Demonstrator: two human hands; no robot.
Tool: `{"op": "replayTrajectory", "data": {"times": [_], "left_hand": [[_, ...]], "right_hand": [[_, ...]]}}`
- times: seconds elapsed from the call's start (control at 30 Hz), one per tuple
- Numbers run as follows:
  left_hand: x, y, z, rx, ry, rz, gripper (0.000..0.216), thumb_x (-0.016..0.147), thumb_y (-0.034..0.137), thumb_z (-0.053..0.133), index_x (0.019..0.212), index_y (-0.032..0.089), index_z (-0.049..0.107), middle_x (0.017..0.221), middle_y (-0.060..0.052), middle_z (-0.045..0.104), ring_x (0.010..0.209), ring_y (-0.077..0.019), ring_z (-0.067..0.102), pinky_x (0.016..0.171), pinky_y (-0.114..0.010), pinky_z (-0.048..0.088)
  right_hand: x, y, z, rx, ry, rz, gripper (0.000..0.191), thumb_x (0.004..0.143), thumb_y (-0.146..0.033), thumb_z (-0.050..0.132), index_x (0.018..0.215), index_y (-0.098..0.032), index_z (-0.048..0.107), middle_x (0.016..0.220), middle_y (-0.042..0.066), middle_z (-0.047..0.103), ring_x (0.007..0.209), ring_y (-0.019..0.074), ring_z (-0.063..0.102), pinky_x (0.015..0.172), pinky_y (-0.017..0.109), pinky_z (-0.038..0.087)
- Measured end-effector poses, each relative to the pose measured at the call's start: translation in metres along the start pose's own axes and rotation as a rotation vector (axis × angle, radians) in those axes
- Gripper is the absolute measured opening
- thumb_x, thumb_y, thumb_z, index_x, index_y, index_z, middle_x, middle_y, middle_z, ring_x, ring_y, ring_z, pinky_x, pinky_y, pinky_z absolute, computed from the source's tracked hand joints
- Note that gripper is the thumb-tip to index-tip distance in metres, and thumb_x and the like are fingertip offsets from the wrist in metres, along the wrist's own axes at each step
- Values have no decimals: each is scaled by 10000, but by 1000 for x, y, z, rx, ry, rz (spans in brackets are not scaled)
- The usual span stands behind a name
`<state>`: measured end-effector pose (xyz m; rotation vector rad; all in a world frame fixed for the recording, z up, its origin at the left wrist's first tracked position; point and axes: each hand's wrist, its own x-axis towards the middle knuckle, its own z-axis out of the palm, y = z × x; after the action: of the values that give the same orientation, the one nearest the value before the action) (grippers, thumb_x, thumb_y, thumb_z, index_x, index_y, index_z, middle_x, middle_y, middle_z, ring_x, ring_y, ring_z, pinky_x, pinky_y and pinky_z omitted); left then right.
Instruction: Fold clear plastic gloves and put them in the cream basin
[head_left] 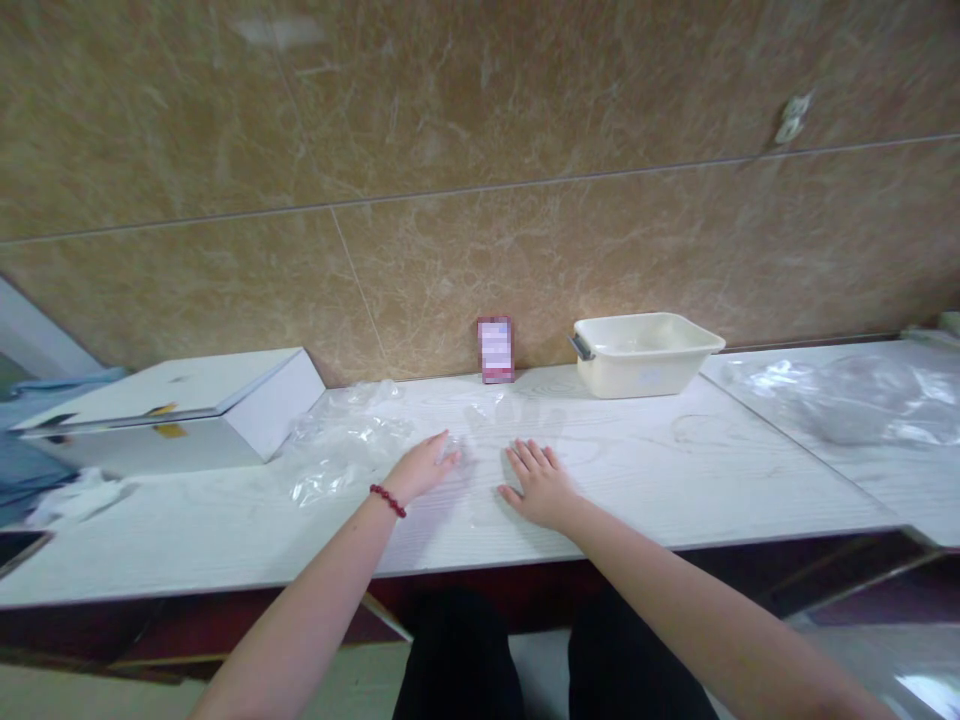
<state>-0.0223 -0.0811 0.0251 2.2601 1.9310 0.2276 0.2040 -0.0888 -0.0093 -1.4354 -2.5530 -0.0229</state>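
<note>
Marbled wall [525,90]: brown, glossy tile behind the work surface, with a white fitting [793,118] high on the right.
White tabletop [637,470]: pale wood-grain finish, running along the wall.
Left hand [424,468]: half open, fingers loosely bent and a gap showing between thumb and forefinger; a red bead bracelet [388,500] circles the wrist. Clear film lies at its fingertips, but whether the hand grips any of it I cannot tell.
Right hand [540,485]: wide open, palm down, fingers spread and thumb out to the side; it has hold of nothing.
Clear film [489,405]: on the tabletop between and just beyond the hands, its outline hard to make out.
Crumpled plastic [349,440]: left of the left hand, near the white box [195,400].
Red-edged card [496,350]: upright by the wall, beyond the hands.
Cream basin [641,365]: right of the card.
Plastic bag [870,400]: far right.
</note>
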Motion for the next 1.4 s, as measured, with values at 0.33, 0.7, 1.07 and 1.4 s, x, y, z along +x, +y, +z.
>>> {"op": "replayTrajectory", "data": {"times": [0.33, 0.7, 1.07, 1.4], "left_hand": [[68, -29, -10, -46, -120, -209, 428, 587, 483, 510, 820, 137, 608, 830, -91, 638, 743, -203, 579, 617, -238, 406], [55, -24, -1, -107, -69, -94, 165, 652, 217, 435, 637, 172, 593, 691, -34, 629, 640, -142, 556, 585, -213, 385], [52, -5, -5, -206, 80, -138, 141, 740, 207, 351, 778, 163, 480, 672, -26, 566, 623, -141, 527, 568, -236, 386], [52, 3, 0, -487, 289, -58, 250, 703, 295, 475, 921, 186, 416, 664, 23, 547, 584, -110, 528, 559, -228, 395]], "right_hand": [[21, 4, -28, 65, -91, 25, 584, 769, -549, 223, 1207, -194, 376, 1258, 108, 360, 1142, 266, 299, 876, 431, 241], [96, 17, -33, 232, -195, 85, 276, 760, -367, 387, 902, -219, 572, 858, 52, 599, 758, 163, 545, 633, 262, 380], [83, 8, -15, 364, 45, -70, 196, 770, -289, 404, 852, -208, 563, 756, 23, 560, 667, 108, 507, 603, 206, 352], [89, 9, -4, 556, 159, -168, 178, 726, -226, 483, 892, -178, 528, 771, 4, 544, 637, 76, 472, 622, 195, 365]]}}
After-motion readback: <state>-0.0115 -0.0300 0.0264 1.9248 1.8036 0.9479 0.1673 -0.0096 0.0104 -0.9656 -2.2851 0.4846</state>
